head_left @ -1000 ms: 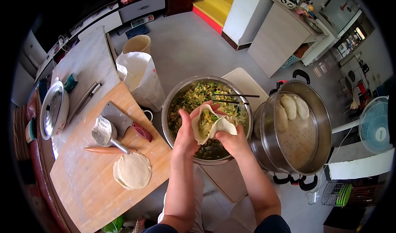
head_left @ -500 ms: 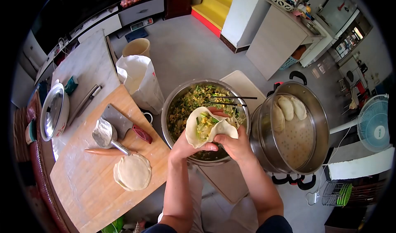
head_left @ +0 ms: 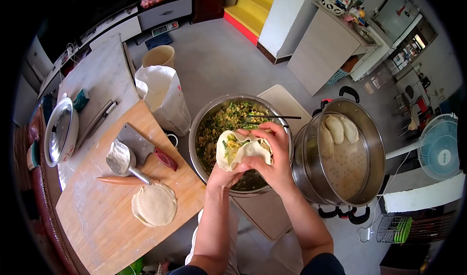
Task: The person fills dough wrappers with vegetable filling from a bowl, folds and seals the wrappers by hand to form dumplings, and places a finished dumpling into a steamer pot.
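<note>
A round dough wrapper [head_left: 224,159] with green-and-yellow filling [head_left: 232,147] in it is held between my two hands above the large metal bowl [head_left: 193,153]. My left hand [head_left: 224,176] cups it from below, its fingers mostly hidden beneath the dough. My right hand [head_left: 274,153] grips the right edge, thumb in front and fingers curled over the far side, where the wrapper is folded up. Chopped vegetable filling [head_left: 216,124] fills the bowl, and a pair of dark chopsticks [head_left: 275,117] rests across its right rim.
On the wooden board [head_left: 97,221] at left lie stacked wrappers [head_left: 154,205], a cleaver [head_left: 136,141], a metal scoop [head_left: 119,159] and a rolling pin [head_left: 121,180]. At right stands a steamer pot [head_left: 372,173] holding several dumplings [head_left: 335,130]. A white flour sack [head_left: 165,102] stands behind the board.
My right fingers have risen over the wrapper's far edge and bent it inward, leaving less filling exposed. The whole view has shifted slightly.
</note>
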Tool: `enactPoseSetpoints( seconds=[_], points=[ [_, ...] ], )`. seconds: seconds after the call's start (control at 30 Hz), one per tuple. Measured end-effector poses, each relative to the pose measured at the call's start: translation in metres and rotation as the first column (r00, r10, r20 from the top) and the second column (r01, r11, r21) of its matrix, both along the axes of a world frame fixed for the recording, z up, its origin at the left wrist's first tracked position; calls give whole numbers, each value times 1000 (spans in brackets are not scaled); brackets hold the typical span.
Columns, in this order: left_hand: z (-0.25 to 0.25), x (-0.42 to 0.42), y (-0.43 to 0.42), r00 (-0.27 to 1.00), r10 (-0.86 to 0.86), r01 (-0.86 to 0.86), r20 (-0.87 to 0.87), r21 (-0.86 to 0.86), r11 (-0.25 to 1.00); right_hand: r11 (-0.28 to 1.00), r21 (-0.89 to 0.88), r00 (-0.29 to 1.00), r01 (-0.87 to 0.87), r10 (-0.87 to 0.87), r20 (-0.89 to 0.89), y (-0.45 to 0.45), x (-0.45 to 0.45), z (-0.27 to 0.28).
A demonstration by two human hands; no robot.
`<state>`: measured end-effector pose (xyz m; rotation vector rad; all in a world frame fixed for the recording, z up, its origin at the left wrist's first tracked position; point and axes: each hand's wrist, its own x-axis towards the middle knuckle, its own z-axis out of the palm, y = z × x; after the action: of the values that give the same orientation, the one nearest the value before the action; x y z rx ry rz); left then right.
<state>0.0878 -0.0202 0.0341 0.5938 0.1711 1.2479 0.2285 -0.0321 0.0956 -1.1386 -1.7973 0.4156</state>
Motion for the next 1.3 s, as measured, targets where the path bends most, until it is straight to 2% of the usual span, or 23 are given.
enactPoseSetpoints(
  seconds=[0.13,0.17,0.27,0.4,0.67,0.83,0.93,0.97,1.07,1.3],
  points=[
    [12,-5,-3,996,-28,30,84,-22,999,999,-47,970,20,-31,-242,-15,1,23],
    [13,-9,-2,996,-32,34,82,-24,999,995,50,985,90,-81,-152,-17,3,27],
    [13,-11,0,996,-27,29,80,-18,999,973,205,991,104,-118,57,-24,15,25],
    [12,-12,0,996,-28,27,84,14,1000,945,308,974,110,-164,156,-21,11,31],
    [12,-9,0,996,-6,2,90,43,999,969,233,973,76,-124,196,-18,9,37],
    [12,-17,1,995,-45,44,91,7,999,976,199,996,88,-82,-39,-21,26,31],
    [12,-18,0,993,-47,49,110,-14,999,988,74,979,132,-119,-166,-26,31,20],
    [11,-18,0,992,-49,51,115,-15,999,993,94,979,78,-58,-194,-23,33,15],
    [8,-18,1,990,-56,59,126,-20,998,989,-139,915,-52,-8,-403,-30,28,10],
    [13,-11,-1,986,-69,74,148,-26,997,980,-196,870,-46,-57,-489,-22,23,2]
  ],
)
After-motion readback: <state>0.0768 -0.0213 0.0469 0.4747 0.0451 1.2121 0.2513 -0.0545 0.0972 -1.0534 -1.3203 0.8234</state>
